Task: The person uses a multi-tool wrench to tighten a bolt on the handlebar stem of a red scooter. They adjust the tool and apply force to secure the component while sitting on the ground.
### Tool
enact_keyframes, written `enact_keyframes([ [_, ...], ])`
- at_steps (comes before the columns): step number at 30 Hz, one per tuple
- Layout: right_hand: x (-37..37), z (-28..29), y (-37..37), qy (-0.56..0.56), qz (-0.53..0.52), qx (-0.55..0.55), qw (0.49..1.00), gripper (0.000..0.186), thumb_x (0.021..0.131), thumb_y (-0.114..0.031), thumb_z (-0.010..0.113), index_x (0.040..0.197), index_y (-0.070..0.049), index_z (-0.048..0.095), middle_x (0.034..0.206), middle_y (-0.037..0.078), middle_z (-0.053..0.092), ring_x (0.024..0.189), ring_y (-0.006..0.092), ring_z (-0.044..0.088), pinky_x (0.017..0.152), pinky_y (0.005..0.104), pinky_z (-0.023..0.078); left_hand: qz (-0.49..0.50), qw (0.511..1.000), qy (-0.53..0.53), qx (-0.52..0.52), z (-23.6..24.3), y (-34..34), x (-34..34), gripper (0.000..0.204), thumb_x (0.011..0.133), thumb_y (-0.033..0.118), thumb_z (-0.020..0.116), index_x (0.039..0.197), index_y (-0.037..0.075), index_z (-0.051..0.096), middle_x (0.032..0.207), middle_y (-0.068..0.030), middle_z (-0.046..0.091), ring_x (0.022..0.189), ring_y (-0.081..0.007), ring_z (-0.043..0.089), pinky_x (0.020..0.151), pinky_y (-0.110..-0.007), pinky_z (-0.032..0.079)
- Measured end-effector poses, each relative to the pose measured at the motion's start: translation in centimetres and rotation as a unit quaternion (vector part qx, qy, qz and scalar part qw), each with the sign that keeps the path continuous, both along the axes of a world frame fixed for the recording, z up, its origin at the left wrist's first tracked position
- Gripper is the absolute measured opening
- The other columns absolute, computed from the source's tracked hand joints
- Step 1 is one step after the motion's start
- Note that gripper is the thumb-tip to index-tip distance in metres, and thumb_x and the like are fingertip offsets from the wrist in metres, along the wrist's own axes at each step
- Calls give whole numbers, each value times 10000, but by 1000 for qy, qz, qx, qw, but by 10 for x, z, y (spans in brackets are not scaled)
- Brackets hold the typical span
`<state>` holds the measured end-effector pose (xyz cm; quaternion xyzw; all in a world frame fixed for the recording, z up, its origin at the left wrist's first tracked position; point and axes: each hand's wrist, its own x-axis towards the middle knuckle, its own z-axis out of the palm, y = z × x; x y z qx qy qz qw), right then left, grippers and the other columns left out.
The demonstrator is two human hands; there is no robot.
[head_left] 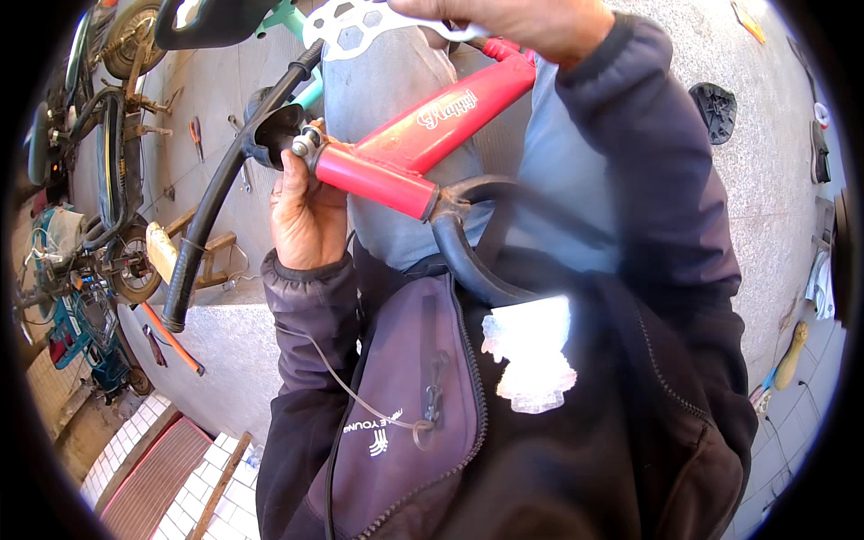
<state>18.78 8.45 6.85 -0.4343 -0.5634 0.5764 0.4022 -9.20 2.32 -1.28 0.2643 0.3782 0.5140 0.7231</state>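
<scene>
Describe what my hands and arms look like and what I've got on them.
Your left hand and right hand are ungloved. The left sleeve and right sleeve are dark, purplish grey in the light, with gathered cuffs. A thin pale cord crosses the left sleeve.

Grey floor [765, 216], orange-handled pliers [195, 135], black object [715, 112]

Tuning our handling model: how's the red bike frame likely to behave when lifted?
The red bike frame is likely stiff: its broad tubes look rigidly joined. The black fork may swivel, since it meets the end of the head tube. Its long, angled shape suggests it could tip rather than roll.
</scene>
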Motion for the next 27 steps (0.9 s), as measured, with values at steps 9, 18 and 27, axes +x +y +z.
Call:
enact_keyframes([
  [9, -38, -56, -63, -45, -107, 142, 983, 187, 895, -81, 637, 1071, -24, 663, 759, 21, 631, 693, 69, 594, 641, 230, 488, -13, 1000, 5, -8, 8, 2, 11, 415, 953, 344, 574, 1223, 31, 542, 1134, -123, 637, 1068, -239, 608, 985, -404, 450],
  [18, -49, -59, -71, -98, -131, 187, 969, 191, 883, -57, 629, 1070, -32, 652, 758, 100, 655, 710, 117, 642, 667, 254, 510, -3, 1000, -4, -5, 8, 1, 11, 387, 948, 326, 587, 1209, 41, 561, 1159, -102, 640, 1084, -217, 604, 994, -398, 447],
  [27, -62, -64, -77, -112, -191, 294, 930, 166, 852, -31, 667, 1017, -43, 652, 738, 119, 658, 659, 206, 674, 592, 276, 514, 25, 1000, 9, -9, 6, 0, 15, 405, 947, 339, 586, 1216, 38, 560, 1163, -106, 639, 1088, -221, 602, 997, -395, 441],
])
